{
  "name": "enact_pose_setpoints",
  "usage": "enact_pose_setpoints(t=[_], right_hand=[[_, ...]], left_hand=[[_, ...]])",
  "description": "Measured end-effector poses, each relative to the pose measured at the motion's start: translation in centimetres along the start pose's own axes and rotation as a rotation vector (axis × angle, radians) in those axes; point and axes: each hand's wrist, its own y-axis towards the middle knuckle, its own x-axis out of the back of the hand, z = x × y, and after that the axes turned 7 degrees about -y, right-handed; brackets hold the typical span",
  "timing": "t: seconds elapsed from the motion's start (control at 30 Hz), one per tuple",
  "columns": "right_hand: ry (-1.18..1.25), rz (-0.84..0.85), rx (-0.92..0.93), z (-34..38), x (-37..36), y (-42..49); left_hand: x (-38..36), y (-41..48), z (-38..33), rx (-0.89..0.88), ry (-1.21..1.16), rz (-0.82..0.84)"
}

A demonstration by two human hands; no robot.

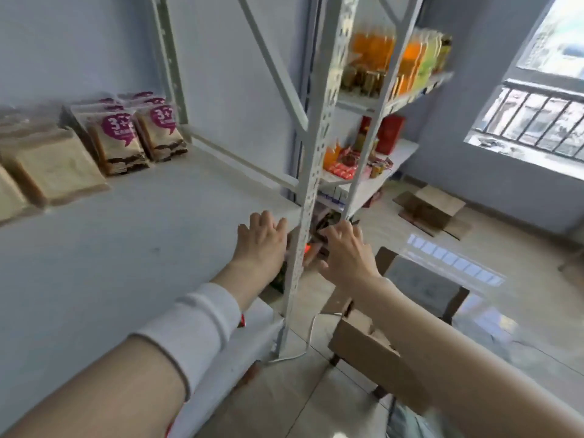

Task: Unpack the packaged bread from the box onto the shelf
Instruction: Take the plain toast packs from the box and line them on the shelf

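Observation:
Packaged bread lies at the back left of the white shelf [132, 235]: plain toast packs [53, 172] and two rows of packs with purple round labels [126, 143]. My left hand [262, 241] reaches out over the shelf's right end with straight fingers and holds nothing. Just past the shelf's upright post [313, 172], my right hand [344, 251] is spread, its fingertips near dark packets on a lower level. An open cardboard box [360, 339] sits on a stool below my right forearm; its contents are hidden.
A second rack [401, 159] to the right carries orange drink bottles, jars, red boxes and snacks. Another opened cardboard box [429, 210] lies on the tiled floor near the window wall. A white cable [303, 349] runs along the floor by the post's foot.

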Motion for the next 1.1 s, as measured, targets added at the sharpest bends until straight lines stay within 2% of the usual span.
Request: enact_pose_setpoints(t=[0.17,0.3,0.43,0.63,0.8,0.87,0.97,1.1], right_hand=[[-0.045,0.124,-0.257,-16.7,-4.2,-6.9],[-0.019,0.257,-0.46,-26.2,-8.6,-10.9],[-0.028,0.352,-0.526,-32.0,-13.5,-10.8],[0.029,0.534,-0.547,-37.2,-22.9,-4.5],[0.211,0.721,-0.618,-39.5,-30.3,1.1],[0.306,0.741,-0.641,-40.5,-34.3,3.2],[0.455,0.776,-0.687,-40.7,-41.1,5.7],[0.67,0.872,-0.752,-39.3,-49.9,8.7]], left_hand=[[-7.5,3.2,-15.3,-0.151,0.029,0.186],[-13.8,5.4,-23.8,-0.243,0.014,0.328],[-19.7,8.7,-28.9,-0.301,0.017,0.443],[-30.1,17.6,-32.2,-0.318,-0.014,0.626],[-38.6,25.9,-32.7,-0.193,-0.067,0.802],[-42.9,29.2,-32.8,-0.125,-0.1,0.81],[-49.8,32.6,-32.5,0.078,-0.22,0.814],[-58.1,35.0,-32.3,0.283,-0.363,0.76]])
